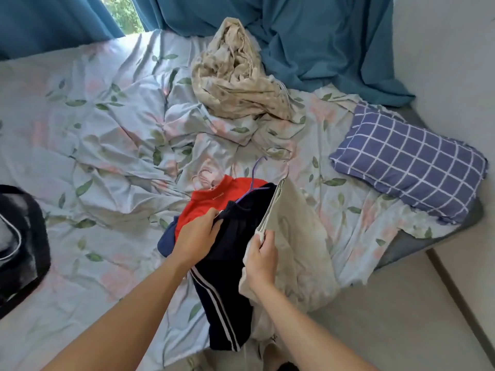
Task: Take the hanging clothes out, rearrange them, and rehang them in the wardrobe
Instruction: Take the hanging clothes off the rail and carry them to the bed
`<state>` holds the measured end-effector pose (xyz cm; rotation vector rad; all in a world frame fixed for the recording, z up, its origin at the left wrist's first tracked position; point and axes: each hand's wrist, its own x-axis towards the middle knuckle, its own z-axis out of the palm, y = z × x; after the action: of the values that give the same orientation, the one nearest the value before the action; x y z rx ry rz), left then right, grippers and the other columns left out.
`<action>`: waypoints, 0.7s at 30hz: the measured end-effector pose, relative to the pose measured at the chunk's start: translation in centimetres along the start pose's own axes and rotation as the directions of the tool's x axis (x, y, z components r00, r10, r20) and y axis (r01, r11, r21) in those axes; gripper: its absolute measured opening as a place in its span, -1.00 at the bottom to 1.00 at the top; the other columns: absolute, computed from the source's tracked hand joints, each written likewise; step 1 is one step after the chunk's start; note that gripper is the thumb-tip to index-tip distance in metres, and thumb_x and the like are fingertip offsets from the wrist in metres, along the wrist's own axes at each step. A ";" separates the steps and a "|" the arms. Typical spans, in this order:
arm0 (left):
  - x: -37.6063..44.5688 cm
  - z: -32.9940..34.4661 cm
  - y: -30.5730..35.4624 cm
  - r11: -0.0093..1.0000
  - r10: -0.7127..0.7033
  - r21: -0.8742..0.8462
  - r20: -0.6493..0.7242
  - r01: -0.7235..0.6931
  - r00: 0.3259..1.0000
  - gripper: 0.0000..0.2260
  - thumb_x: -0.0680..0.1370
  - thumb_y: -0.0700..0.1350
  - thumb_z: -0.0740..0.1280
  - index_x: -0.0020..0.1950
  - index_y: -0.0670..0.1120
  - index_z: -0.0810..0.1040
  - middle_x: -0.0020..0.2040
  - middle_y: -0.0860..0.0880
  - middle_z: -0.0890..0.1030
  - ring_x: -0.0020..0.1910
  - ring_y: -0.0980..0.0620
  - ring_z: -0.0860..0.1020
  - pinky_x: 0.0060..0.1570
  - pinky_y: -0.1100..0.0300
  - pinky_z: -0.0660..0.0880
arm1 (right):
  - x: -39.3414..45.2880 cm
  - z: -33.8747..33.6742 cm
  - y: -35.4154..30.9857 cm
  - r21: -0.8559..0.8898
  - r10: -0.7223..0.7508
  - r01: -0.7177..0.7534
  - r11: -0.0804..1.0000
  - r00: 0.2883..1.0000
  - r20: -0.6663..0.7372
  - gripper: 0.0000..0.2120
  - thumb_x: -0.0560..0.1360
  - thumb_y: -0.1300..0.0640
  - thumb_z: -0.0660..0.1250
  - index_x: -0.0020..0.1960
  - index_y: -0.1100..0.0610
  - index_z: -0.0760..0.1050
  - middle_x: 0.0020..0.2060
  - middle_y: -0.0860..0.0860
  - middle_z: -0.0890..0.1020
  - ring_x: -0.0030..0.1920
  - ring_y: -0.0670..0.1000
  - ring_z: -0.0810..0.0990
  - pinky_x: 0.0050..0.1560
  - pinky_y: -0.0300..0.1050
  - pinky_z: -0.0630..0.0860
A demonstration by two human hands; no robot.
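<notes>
Bedding first: we record a floral sheet (88,124), pale blue with green leaves and pink blooms, rumpled across the bed and serving as our landmark. At its near edge lies the stack of hung clothes. We list a red top (206,202) on a pink hanger (204,175); over it, navy trousers (227,266) with white side stripes on a purple hanger (254,175); against these on the right, a cream garment (297,236) on a metal hanger (286,172). A blue cloth (166,243) peeks out beneath the red top.

Our left hand (197,238) pinches the waistband of the navy trousers, fingers curled over it. Our right hand (261,259) grips the cream garment's edge between thumb and fingers.

Farther up the sheet: a crumpled beige spotted cloth (233,76). At the sheet's right side: a purple checked pillow (409,162). Behind the sheet: teal curtains (321,36), draped onto the bed. At the sheet's left edge: a black item (21,236), which we cannot identify.
</notes>
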<state>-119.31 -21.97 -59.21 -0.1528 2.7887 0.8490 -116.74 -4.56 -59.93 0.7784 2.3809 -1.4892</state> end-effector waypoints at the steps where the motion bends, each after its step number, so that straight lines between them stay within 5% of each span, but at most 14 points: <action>1: 0.7 0.3 -1.2 0.999 -0.038 -0.009 -0.019 0.038 0.999 -0.92 0.71 -0.01 0.21 0.14 0.01 0.45 -0.07 0.07 0.63 -0.08 -0.07 0.61 -0.18 -0.01 0.45 | 1.1 1.3 0.2 -0.024 -0.002 0.003 1.000 1.000 0.017 -0.80 0.65 0.10 0.19 -0.13 0.05 0.27 -0.36 -0.02 0.48 -0.33 0.07 0.45 -0.19 0.14 0.40; 6: 1.6 0.7 -7.0 0.984 -0.172 -0.046 -0.035 0.171 0.984 -0.69 0.63 -0.25 0.22 0.33 0.00 0.51 0.18 -0.02 0.56 0.19 -0.06 0.50 0.08 -0.05 0.52 | 5.4 7.5 0.1 -0.137 -0.036 0.074 0.988 0.963 0.266 -0.80 0.62 -0.05 0.32 0.01 0.06 0.39 -0.15 0.02 0.65 -0.06 0.17 0.61 0.02 0.09 0.52; 10: -0.4 -0.2 -9.6 0.974 -0.226 -0.020 -0.105 0.225 0.968 -0.70 0.61 -0.23 0.29 0.33 -0.03 0.52 0.17 -0.02 0.51 0.22 -0.09 0.46 0.10 -0.08 0.53 | 7.2 10.4 -1.7 -0.241 -0.052 0.219 0.946 0.831 0.553 -0.74 0.62 -0.09 0.30 0.25 -0.01 0.46 -0.02 -0.09 0.63 0.08 0.04 0.61 0.16 0.01 0.50; 17: -3.7 -4.8 -6.2 0.985 -0.166 0.029 -0.156 0.172 0.974 -0.76 0.63 -0.21 0.30 0.29 -0.06 0.51 0.17 -0.01 0.55 0.15 -0.11 0.51 0.01 -0.09 0.53 | 3.6 4.1 -5.2 -0.365 -0.267 0.482 0.797 0.822 0.503 -0.70 0.63 0.03 0.19 0.35 -0.03 0.42 0.07 -0.12 0.56 0.02 -0.02 0.57 0.07 0.05 0.57; 21: -5.6 -9.4 -0.9 0.994 0.073 0.098 -0.205 -0.054 0.976 -0.75 0.63 -0.22 0.34 0.32 -0.11 0.53 0.17 -0.04 0.60 0.13 -0.13 0.54 0.01 -0.04 0.55 | -1.4 -2.6 -8.0 -0.392 -0.385 0.539 0.745 0.828 0.406 -0.72 0.65 0.05 0.21 0.35 -0.01 0.42 0.09 -0.13 0.55 0.12 -0.04 0.54 0.06 -0.04 0.54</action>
<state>-115.44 -27.84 -50.73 -0.1457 3.0371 0.7568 -119.79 -5.45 -51.98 -0.1838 2.6363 -0.9402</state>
